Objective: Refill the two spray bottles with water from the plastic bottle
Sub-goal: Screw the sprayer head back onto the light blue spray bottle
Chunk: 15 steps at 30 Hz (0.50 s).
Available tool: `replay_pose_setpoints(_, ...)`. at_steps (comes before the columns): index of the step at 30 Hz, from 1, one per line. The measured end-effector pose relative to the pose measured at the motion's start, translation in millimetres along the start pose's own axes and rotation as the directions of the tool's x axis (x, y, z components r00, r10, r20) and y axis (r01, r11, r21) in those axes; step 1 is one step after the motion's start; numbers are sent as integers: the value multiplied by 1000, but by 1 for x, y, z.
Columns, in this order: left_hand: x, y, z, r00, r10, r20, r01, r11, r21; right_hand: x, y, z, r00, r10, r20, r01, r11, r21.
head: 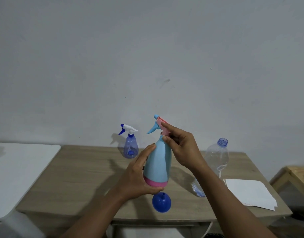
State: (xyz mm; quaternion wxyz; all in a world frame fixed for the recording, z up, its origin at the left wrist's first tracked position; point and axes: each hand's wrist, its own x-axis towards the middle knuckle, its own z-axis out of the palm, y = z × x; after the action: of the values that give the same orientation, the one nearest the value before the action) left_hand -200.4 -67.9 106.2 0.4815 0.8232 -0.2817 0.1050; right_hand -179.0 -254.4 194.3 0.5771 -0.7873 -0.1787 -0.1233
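A light-blue spray bottle (160,162) with a pink base band is held upright above the wooden table (82,177). My left hand (139,176) wraps its lower body. My right hand (180,148) pinches its pink and blue spray head at the neck. A small clear-blue spray bottle (131,148) with a white and blue trigger stands at the back of the table, apart from both hands. An uncapped clear plastic bottle (217,157) stands to the right, partly hidden behind my right forearm. A blue funnel (161,202) lies on the table just under the held bottle.
A stack of white paper (251,193) lies at the table's right front. A white surface (18,172) adjoins the table on the left. A wooden frame (292,177) stands to the right. A plain wall rises right behind the table.
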Motion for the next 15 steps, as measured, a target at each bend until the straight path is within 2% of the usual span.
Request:
replay_pose_setpoints(4, -1, -8, 2, 1000, 13, -20, -13, 1000, 27, 2, 5, 3, 1000, 4, -7, -4, 1000, 0)
replay_pose_setpoints(10, 7, -7, -8, 999, 22, 35, -21, 999, -28, 7, 4, -9, 999, -29, 29, 28, 999, 46)
replay_pose_setpoints(15, 6, -10, -7, 997, -5, 72, 7, 999, -39, 11, 0, -22, 995, 26, 96, -36, 994, 99)
